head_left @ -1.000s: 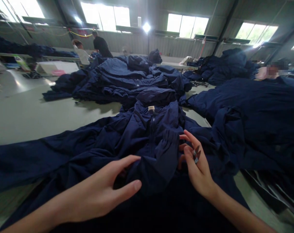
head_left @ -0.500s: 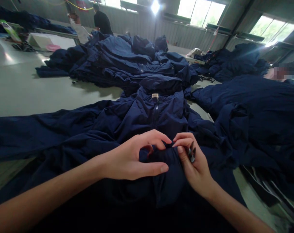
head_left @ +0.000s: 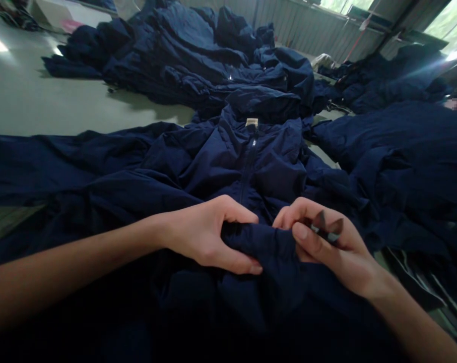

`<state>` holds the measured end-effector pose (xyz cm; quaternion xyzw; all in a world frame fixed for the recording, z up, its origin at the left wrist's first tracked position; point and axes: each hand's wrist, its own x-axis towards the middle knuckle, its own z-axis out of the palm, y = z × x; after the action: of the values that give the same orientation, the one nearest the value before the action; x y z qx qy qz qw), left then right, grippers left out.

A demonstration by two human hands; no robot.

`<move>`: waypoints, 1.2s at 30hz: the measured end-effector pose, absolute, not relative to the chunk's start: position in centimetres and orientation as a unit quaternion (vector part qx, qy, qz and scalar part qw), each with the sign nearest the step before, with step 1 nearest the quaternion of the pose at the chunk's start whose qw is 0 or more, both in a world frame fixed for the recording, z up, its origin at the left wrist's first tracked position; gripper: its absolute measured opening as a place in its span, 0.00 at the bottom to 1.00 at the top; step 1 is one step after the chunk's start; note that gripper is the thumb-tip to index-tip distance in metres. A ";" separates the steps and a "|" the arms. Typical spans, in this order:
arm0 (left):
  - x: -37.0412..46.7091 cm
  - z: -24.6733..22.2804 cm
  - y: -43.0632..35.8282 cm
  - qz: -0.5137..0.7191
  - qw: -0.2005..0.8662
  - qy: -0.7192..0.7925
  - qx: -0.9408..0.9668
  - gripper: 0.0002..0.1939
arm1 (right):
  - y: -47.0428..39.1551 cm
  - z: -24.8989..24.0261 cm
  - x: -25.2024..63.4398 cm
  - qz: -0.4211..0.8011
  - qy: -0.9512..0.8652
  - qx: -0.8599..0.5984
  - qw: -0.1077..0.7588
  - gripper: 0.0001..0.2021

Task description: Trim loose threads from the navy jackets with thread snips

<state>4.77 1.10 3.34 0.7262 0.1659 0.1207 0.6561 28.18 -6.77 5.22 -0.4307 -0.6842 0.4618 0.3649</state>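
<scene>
Both hands are bunched into the same fold of a navy jacket (head_left: 251, 166) spread flat on the pale table (head_left: 31, 96). The left hand (head_left: 213, 234) is closed on the cloth, thumb on top and fingers curled under, gripping a ridge of fabric that rises between the two hands. The right hand (head_left: 326, 247) pinches the other end of that ridge between thumb and forefinger, and tucked against its palm it also carries a small pair of thread snips (head_left: 326, 227), their dark blades poking out past the knuckles. The two grips sit close together, nearly touching, with the gathered cloth (head_left: 266, 242) bridging them.

Just beyond the hands the jacket's front zipper (head_left: 249, 166) runs straight away from the grip toward the collar, where a small tan label (head_left: 251, 122) shows at the neck. The jacket's sleeve trails off to the left of the left forearm, and more of the dark fabric lies under both wrists, toward the person.

Farther out past the collar there is a heap of the same navy garments (head_left: 198, 55), well apart from the hands. To the right of the right hand, another broad spread of navy cloth (head_left: 409, 151) covers the neighbouring surface.
</scene>
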 end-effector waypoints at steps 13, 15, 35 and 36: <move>5.2 2.5 1.2 0.057 0.689 0.248 0.679 0.16 | -5.2 -0.4 28.0 0.601 -0.529 -0.389 0.455 0.23; 5.3 2.5 1.2 0.060 0.683 0.269 0.676 0.18 | -5.1 -0.5 28.4 0.594 -0.528 -0.396 0.460 0.24; 4.9 2.8 1.4 0.065 0.675 0.281 0.679 0.13 | -4.9 1.0 30.0 0.574 -0.571 -0.428 0.401 0.26; 4.9 2.8 1.5 0.069 0.679 0.279 0.676 0.13 | -4.8 1.1 30.0 0.561 -0.586 -0.428 0.397 0.26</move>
<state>4.87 1.46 2.85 0.6757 0.2787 0.0692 0.6789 30.05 -4.83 1.07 -0.4283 -0.5860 0.5615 0.3974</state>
